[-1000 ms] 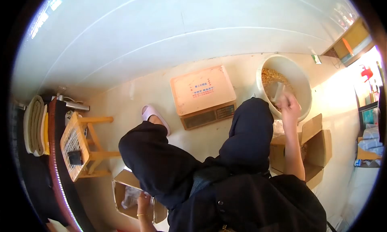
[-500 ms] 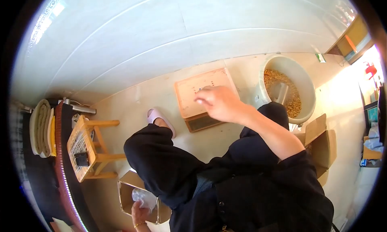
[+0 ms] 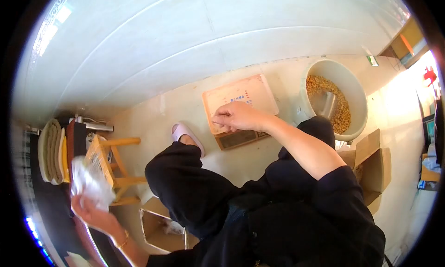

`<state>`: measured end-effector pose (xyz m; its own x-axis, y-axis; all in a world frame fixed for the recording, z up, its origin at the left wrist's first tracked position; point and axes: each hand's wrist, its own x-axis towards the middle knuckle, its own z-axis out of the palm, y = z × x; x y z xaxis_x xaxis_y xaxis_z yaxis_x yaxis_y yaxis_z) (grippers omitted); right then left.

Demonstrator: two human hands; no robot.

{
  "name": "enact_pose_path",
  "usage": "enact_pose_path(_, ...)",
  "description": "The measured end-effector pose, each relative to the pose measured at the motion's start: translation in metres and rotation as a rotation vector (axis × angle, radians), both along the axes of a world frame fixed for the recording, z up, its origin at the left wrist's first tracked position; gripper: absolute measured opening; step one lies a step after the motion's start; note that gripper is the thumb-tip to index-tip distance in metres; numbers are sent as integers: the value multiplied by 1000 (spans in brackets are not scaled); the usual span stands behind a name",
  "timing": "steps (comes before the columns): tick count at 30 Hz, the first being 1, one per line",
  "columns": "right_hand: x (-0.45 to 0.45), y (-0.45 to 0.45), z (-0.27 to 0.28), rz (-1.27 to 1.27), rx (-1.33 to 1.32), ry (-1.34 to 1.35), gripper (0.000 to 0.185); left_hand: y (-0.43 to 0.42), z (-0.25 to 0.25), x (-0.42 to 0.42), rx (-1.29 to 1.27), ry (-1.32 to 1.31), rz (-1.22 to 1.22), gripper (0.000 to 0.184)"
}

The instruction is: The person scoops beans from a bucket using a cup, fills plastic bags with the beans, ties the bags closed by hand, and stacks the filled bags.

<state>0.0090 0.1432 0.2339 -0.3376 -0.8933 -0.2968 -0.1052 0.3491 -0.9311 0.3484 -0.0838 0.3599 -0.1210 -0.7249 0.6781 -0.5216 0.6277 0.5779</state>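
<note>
At the lower left, my left hand [image 3: 92, 212] grips a clear plastic bag [image 3: 92, 179], blurred by motion, in front of the wooden stool. My right hand [image 3: 238, 116] is over the front left part of a flat pink tray or lid [image 3: 248, 86] that bears small printed marks. Its fingers are curled and pinched together, and what they hold, if anything, is hidden. Under the pink piece is a brown box [image 3: 236, 139], of which only the front side shows. Below my left hand and to its right, an open cardboard box [image 3: 147, 230] contains some clear plastic.
A large pale bucket [image 3: 359, 102] of yellow-brown kernels with a metal scoop [image 3: 328, 104] stands by my right knee. Another open cardboard box [image 3: 381, 167] sits at my right. The wooden stool [image 3: 123, 180] and folded blankets [image 3: 50, 151] are on the left. A tiled wall [image 3: 194, 30] rises ahead.
My left hand has come up out of the cardboard box and moved left with the plastic bag. My right hand has shifted slightly left and down over the pink piece, its fingers more curled.
</note>
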Motion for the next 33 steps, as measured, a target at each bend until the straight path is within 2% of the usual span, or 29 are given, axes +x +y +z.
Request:
enact_pose_path(1, -4, 2, 5, -51, -49, -302, 33, 7, -3, -35, 19, 9, -96, 15)
enact_pose_path(2, -11, 4, 2, 10, -175, -498, 54, 3, -19, -61, -108, -104, -353, 16)
enact_pose_path(3, -13, 7, 7, 3, -184, -486, 54, 19, -30, -102, -71, -89, -673, 17)
enact_pose_path(5, -12, 13, 18, -8, -468, -770, 86, 58, -49, -169, -124, -387, -914, 23)
enact_pose_path(6, -15, 13, 17, 13, -466, -761, 102, 70, -57, -200, -318, -509, -1091, 30)
enact_pose_path(8, -17, 19, 17, -267, -446, -657, 69, 99, -80, -237, -286, -780, -1264, 31)
enact_pose_path(9, -23, 18, 9, -399, -386, -561, 55, 112, -86, -247, -272, -771, -1338, 34)
enact_pose_path(10, -28, 18, 1, -611, -247, -498, 33, 114, -96, -254, -263, -715, -1417, 36)
enact_pose_path(11, -34, 19, -8, -636, -240, -500, 33, 115, -111, -260, -246, -661, -1495, 38)
enact_pose_path(12, -40, 20, -10, -741, -212, -451, 28, 116, -120, -263, -236, -660, -1521, 38)
enact_pose_path(13, -45, 22, -13, -844, -180, -397, 23, 114, -128, -265, -115, -614, -1441, 38)
enact_pose_path(15, -50, 29, -15, -871, -94, -352, 17, 111, -145, -268, 30, -561, -1349, 37)
enact_pose_path(17, -53, 30, -26, -864, -211, -151, 18, 106, -118, -278, 147, -421, -1163, 40)
enact_pose_path(18, -50, 34, -21, -832, -334, -288, 17, 103, -113, -281, 93, -439, -1062, 46)
enact_pose_path(19, -48, 36, -13, -818, -325, -292, 17, 97, -120, -283, 103, -439, -1047, 46)
enact_pose_path(21, -43, 38, -1, -834, -363, -456, 17, 88, -137, -280, 357, -470, -1045, 54)
enact_pose_path(22, -43, 37, -1, -842, -373, -433, 17, 88, -137, -275, 542, -532, -1066, 51)
enact_pose_path(23, -44, 35, 0, -831, -366, -434, 17, 85, -138, -272, 548, -527, -1055, 51)
enact_pose_path(25, -47, 35, 2, -796, -330, -440, 16, 81, -139, -265, 747, -689, -1015, 36)
enact_pose_path(26, -49, 35, 4, -758, -262, -413, 25, 75, -142, -261, 748, -687, -1013, 36)
enact_pose_path(27, -48, 33, 2, -756, -264, -413, 25, 69, -145, -258, 863, -553, -1013, 27)
enact_pose_path(28, -46, 30, -4, -772, -178, -103, 31, 64, -146, -255, 973, -414, -1008, 21)
enact_pose_path(29, -45, 28, -6, -776, -92, 207, 37, 63, -146, -250, 967, -412, -1007, 21)
enact_pose_path(30, -43, 26, -5, -775, -99, 210, 37, 62, -141, -246, 1048, -358, -1005, 18)
enact_pose_path(32, -36, 23, -4, -588, -65, 442, 50, 62, -132, -242, 1119, -297, -1000, 18)
enact_pose_path(33, -29, 21, -5, -585, -69, 444, 50, 64, -129, -241, 1176, -254, -1016, 20)
